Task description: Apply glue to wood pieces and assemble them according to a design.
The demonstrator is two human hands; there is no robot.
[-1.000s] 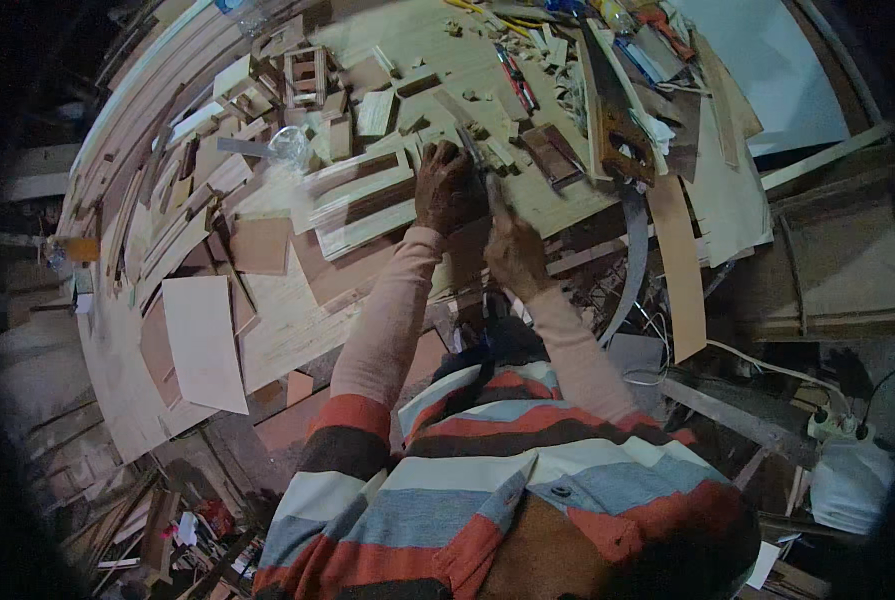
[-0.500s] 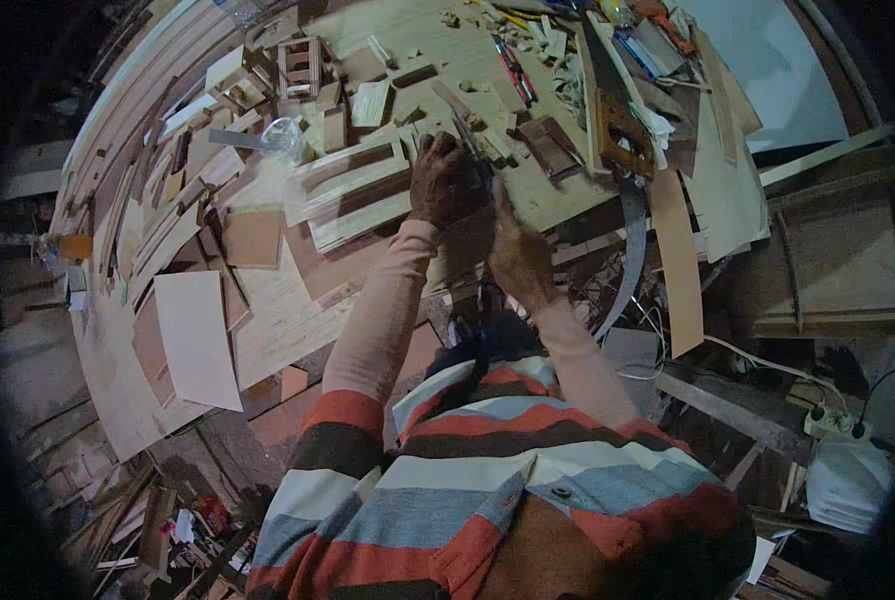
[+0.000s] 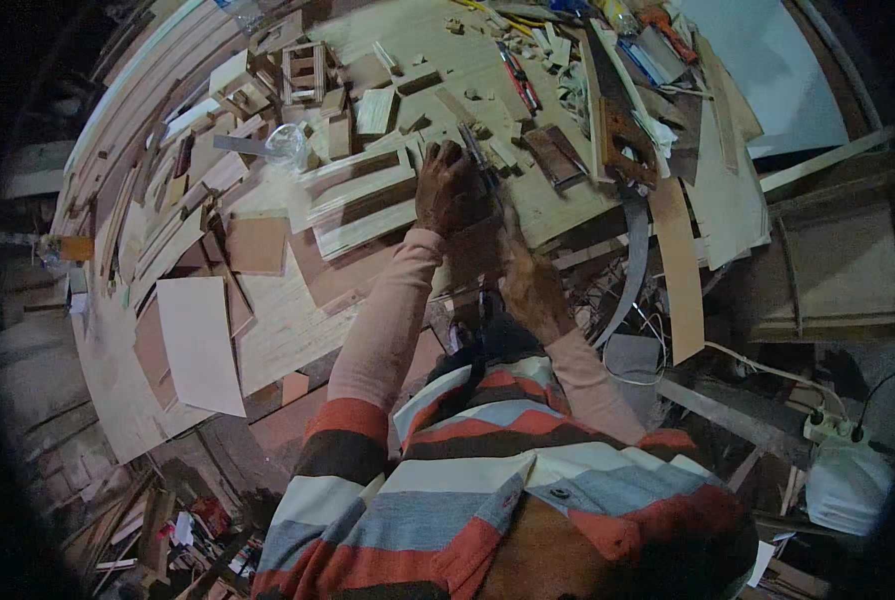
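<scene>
My left hand [image 3: 445, 190] is curled into a closed grip at the near edge of the workbench, beside a pale slotted wooden frame [image 3: 362, 205]. What lies under its fingers is hidden. My right hand [image 3: 532, 288] is just to its right and nearer my body, closed around the near end of a long, narrow, dark tool [image 3: 475, 155]. That tool slants away past the left hand's fingers; its exact kind is not clear. Small wood offcuts [image 3: 502, 155] and a dark brown wooden block [image 3: 552, 155] lie just beyond.
A handsaw [image 3: 627, 150] with a wooden handle hangs its curved-looking blade over the bench's right edge. Wood strips [image 3: 127, 215] and small blocks crowd the left. A white panel [image 3: 199, 345] lies near left. Red-handled tools [image 3: 520, 78] lie farther back. A power strip [image 3: 832, 428] sits lower right.
My right hand has drawn back a little toward my body along with the dark tool. The left hand stays in nearly the same place beside the wooden frame.
</scene>
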